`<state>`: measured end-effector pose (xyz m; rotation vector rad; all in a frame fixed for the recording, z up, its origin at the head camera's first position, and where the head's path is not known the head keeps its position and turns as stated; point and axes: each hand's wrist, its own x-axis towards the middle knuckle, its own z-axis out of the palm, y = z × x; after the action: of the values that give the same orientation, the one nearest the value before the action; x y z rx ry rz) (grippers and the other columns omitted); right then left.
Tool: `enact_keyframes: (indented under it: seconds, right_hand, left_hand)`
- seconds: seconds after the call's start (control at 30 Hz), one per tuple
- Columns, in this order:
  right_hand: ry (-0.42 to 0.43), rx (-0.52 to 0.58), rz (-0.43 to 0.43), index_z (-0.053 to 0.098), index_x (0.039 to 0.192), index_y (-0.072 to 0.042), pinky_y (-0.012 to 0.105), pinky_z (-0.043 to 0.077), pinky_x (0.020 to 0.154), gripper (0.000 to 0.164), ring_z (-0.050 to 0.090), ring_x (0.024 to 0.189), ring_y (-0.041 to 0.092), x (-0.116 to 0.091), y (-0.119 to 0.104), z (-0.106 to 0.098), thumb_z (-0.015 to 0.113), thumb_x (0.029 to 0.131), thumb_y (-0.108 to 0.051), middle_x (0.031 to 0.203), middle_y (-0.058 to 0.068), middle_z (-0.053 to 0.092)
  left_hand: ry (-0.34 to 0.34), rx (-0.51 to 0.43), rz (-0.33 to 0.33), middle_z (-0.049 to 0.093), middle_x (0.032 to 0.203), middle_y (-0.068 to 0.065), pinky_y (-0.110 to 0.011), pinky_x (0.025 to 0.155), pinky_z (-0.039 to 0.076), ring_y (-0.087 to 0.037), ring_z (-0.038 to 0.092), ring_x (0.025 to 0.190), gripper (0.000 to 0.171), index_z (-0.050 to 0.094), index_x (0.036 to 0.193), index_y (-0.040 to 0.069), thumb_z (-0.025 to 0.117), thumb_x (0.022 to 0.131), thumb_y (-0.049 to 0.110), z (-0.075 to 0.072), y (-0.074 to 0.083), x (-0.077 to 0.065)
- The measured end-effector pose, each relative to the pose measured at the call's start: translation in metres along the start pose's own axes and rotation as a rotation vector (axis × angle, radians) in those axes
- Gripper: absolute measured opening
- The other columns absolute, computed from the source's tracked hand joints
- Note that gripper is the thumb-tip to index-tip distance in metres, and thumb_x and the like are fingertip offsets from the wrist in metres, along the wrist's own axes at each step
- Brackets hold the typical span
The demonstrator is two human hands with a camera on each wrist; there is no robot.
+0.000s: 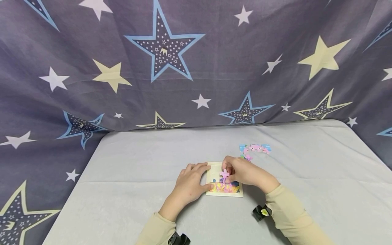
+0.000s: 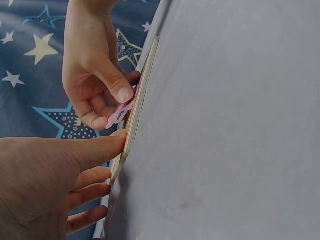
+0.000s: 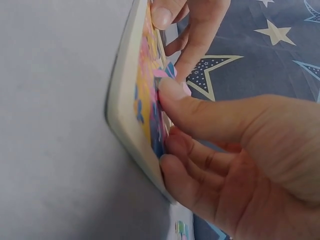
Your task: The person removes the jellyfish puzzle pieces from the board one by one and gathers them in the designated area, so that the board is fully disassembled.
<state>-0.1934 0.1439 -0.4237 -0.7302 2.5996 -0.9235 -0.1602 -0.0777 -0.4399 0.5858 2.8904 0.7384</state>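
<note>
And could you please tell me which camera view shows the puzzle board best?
The head view, because it shows the puzzle board from above, though the right hand covers part of it. The left wrist view catches it nearly edge-on; the right wrist view shows a corner and its face steeply slanted.

No legible text, labels, brands or numbers.

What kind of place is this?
It looks like an indoor play corner, though I can't see the whole room. There's a covered table, a dark star-patterned cloth hanging behind it, and a picture puzzle with loose pieces nearby.
</note>
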Motion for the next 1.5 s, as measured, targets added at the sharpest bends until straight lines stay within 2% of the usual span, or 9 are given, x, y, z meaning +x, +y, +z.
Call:
enact_keyframes:
  seconds: [0.23,0.7,0.87,1.03,1.3,1.5]
  right_hand:
    - [0.005,0.039,-0.041,0.056,0.093,-0.009,0.025,0.041,0.061,0.021,0.046,0.065,0.011,-0.001,0.003,-0.003,0.075,0.085,-0.003,0.072,-0.003,0.051]
    - [-0.02,0.089,-0.067,0.059,0.094,-0.009,0.024,0.043,0.061,0.014,0.048,0.065,0.01,-0.001,0.006,-0.008,0.071,0.089,-0.001,0.073,-0.004,0.053]
    - [0.008,0.131,-0.111,0.06,0.094,-0.009,0.023,0.044,0.06,0.012,0.049,0.066,0.01,-0.001,0.009,-0.011,0.069,0.09,-0.002,0.074,-0.004,0.055]
    - [0.025,0.172,-0.108,0.061,0.096,-0.008,0.024,0.044,0.06,0.01,0.051,0.068,0.013,-0.003,0.01,-0.018,0.067,0.091,-0.001,0.075,-0.002,0.056]
    - [0.094,0.134,-0.103,0.062,0.095,-0.008,0.026,0.044,0.063,0.011,0.051,0.071,0.014,-0.008,0.016,-0.03,0.067,0.09,0.0,0.077,-0.002,0.056]
    - [0.156,0.109,-0.094,0.063,0.095,-0.007,0.026,0.045,0.065,0.014,0.053,0.071,0.013,-0.012,0.024,-0.04,0.073,0.087,-0.001,0.076,-0.004,0.057]
  left_hand:
    - [-0.006,0.001,-0.002,0.049,0.147,-0.003,-0.047,0.103,0.036,-0.025,0.044,0.126,0.06,0.058,0.138,0.011,0.076,0.087,0.035,0.0,0.0,0.0]
    - [-0.003,0.006,-0.001,0.049,0.147,-0.004,-0.047,0.104,0.036,-0.026,0.044,0.127,0.06,0.058,0.138,0.011,0.076,0.087,0.036,0.0,0.0,0.0]
    - [-0.003,0.002,-0.004,0.049,0.147,-0.004,-0.048,0.105,0.035,-0.026,0.044,0.127,0.06,0.058,0.138,0.011,0.076,0.087,0.036,0.0,0.0,0.0]
    - [0.006,0.002,0.001,0.049,0.147,-0.003,-0.048,0.104,0.035,-0.026,0.044,0.127,0.06,0.058,0.138,0.011,0.076,0.086,0.036,0.0,-0.001,0.0]
    - [0.015,0.0,0.007,0.05,0.147,-0.004,-0.048,0.104,0.035,-0.027,0.044,0.127,0.06,0.058,0.138,0.01,0.076,0.086,0.035,0.001,-0.001,0.0]
    - [0.013,0.001,0.005,0.05,0.147,-0.004,-0.048,0.104,0.035,-0.027,0.044,0.127,0.06,0.058,0.138,0.01,0.076,0.086,0.035,0.001,-0.001,-0.001]
